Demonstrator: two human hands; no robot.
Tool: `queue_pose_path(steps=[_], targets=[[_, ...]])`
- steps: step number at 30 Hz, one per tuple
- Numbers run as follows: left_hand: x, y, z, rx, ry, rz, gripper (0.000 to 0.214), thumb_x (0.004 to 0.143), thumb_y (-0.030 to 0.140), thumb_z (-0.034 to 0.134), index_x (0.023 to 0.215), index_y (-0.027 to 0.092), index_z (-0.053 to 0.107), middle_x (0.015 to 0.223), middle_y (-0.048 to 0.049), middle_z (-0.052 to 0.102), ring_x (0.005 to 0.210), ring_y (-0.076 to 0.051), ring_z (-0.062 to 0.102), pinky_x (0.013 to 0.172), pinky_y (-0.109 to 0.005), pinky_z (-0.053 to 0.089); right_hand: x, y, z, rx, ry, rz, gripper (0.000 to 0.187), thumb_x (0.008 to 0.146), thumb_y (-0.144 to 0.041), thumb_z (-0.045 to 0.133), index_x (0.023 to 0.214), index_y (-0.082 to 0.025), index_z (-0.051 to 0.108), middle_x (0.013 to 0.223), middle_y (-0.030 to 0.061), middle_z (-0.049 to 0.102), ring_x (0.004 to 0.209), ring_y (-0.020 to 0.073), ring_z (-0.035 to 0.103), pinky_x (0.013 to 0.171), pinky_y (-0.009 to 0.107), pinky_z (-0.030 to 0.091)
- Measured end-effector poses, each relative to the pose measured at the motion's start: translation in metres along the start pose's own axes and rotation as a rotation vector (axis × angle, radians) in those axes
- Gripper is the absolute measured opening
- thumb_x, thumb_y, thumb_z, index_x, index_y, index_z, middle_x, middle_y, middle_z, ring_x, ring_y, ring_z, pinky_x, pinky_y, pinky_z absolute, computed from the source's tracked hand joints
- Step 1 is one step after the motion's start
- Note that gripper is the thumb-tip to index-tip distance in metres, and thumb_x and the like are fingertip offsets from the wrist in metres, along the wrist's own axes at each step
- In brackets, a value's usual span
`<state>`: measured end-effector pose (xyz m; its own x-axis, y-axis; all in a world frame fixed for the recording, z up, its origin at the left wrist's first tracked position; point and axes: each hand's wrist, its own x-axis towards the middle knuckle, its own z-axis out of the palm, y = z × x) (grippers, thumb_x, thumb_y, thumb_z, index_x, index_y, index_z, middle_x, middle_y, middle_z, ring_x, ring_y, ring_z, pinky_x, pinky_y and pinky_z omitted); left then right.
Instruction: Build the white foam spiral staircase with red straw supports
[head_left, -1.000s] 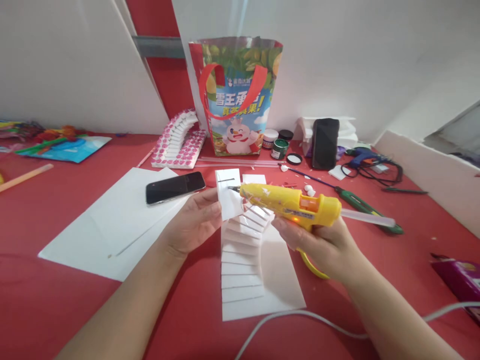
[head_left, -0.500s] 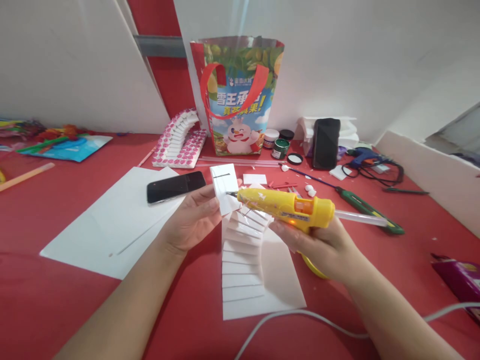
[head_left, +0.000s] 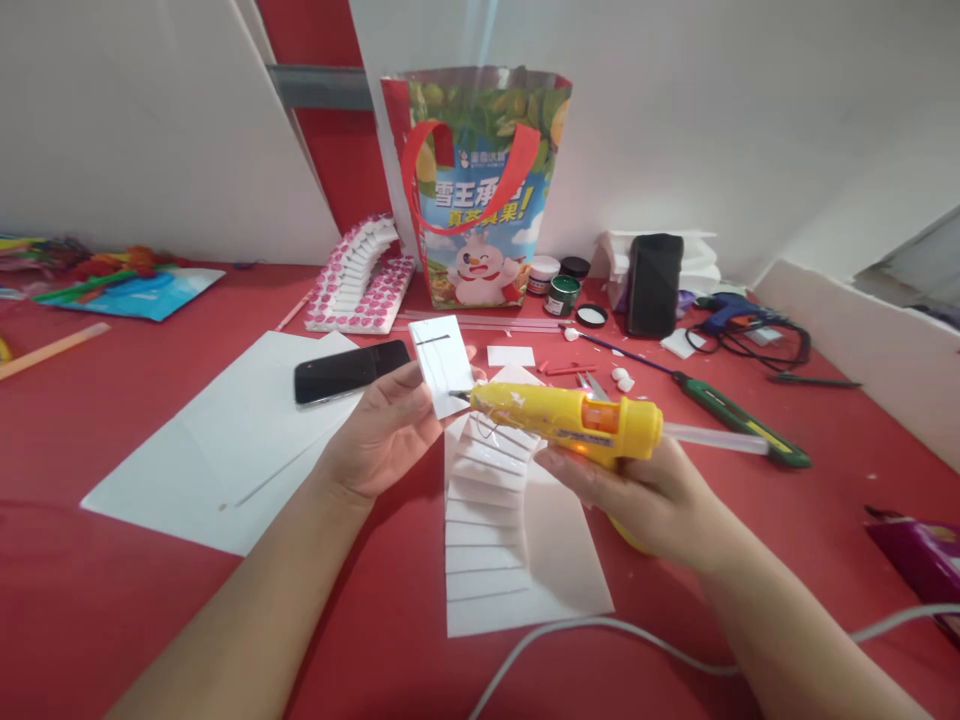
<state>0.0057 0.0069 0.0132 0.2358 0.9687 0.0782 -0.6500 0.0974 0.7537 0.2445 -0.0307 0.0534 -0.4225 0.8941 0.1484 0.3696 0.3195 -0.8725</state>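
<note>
My left hand (head_left: 390, 425) is closed on a small white foam board piece (head_left: 441, 362), held upright with a dark line near its top. My right hand (head_left: 637, 490) grips a yellow hot glue gun (head_left: 566, 415), its orange light lit and a clear glue stick (head_left: 716, 438) poking from the back. The nozzle tip touches, or nearly touches, the lower edge of the board piece. Below both hands lies a white model staircase (head_left: 487, 520), a curved row of several steps fixed on a white base (head_left: 566, 560).
A finished-looking staircase (head_left: 360, 275) with pink-dotted sides stands at the back, beside a printed bag (head_left: 480, 200). A phone (head_left: 351, 372) rests on a white sheet (head_left: 202, 450). A green cutter (head_left: 742, 420) lies right; a white cable (head_left: 600, 625) crosses the front.
The board piece has shifted slightly left and up and tilted a little. The glue gun has moved slightly left, its nozzle now at the piece's lower corner.
</note>
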Motion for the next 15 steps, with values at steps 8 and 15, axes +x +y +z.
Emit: queue_pose_path(steps=[8, 15], targets=[[0.001, 0.0011, 0.0027, 0.013, 0.008, 0.004, 0.022, 0.077, 0.026, 0.087, 0.098, 0.025, 0.082, 0.108, -0.0059, 0.081, 0.108, -0.024, 0.074, 0.1, -0.039, 0.057, -0.0007, 0.0003, -0.0013, -0.102, -0.017, -0.02, 0.04, 0.099, -0.051, 0.057, 0.086, -0.016, 0.072, 0.085, 0.0072, 0.07, 0.073, 0.0181, 0.064, 0.063, 0.027, 0.052], [0.0022, 0.0004, 0.0024, 0.01, 0.059, 0.005, 0.029, 0.074, 0.026, 0.089, 0.102, 0.022, 0.081, 0.113, -0.0069, 0.079, 0.114, -0.027, 0.071, 0.102, -0.04, 0.055, 0.0004, -0.0024, -0.0003, -0.016, 0.032, 0.022, 0.033, 0.093, -0.049, 0.066, 0.1, -0.018, 0.075, 0.094, 0.0087, 0.075, 0.082, 0.0229, 0.069, 0.07, 0.032, 0.057]])
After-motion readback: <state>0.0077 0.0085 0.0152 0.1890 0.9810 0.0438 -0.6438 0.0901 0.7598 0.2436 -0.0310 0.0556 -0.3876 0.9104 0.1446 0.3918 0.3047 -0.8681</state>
